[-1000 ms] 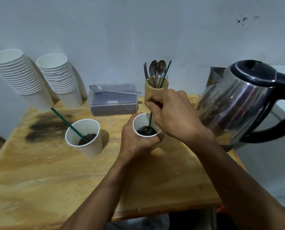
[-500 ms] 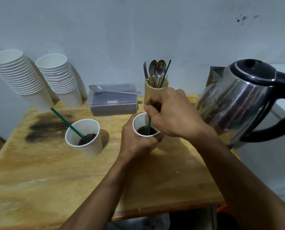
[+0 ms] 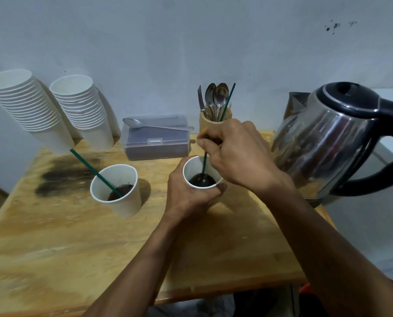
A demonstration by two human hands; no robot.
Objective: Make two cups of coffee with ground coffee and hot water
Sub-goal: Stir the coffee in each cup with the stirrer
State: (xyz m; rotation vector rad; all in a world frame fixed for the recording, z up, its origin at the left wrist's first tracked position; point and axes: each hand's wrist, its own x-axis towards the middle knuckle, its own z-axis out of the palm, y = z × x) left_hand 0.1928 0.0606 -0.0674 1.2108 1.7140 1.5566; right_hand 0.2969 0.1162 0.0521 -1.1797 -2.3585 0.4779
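Observation:
Two white paper cups stand on the wooden table [image 3: 76, 248]. The right cup [image 3: 194, 167] holds dark coffee, and my left hand [image 3: 188, 197] wraps around its near side. My right hand [image 3: 236, 156] pinches a thin green stir stick [image 3: 205, 162] whose lower end dips into that coffee. The left cup [image 3: 120, 191] also holds dark liquid, with a second green stir stick [image 3: 92, 170] leaning out to the upper left. A clear lidded box of ground coffee [image 3: 156, 140] sits behind, a metal spoon [image 3: 154, 126] lying on its lid. The steel kettle [image 3: 332, 138] stands at the right.
Two tilted stacks of white paper cups [image 3: 49, 113] lean against the wall at the back left. A wooden holder [image 3: 208, 123] with spoons, a fork and another green stick stands behind my right hand. A dark stain [image 3: 62, 177] marks the table's left part.
My right hand has shifted slightly left with the stir stick, which now stands more upright in the right cup. My left hand and both cups stay where they were.

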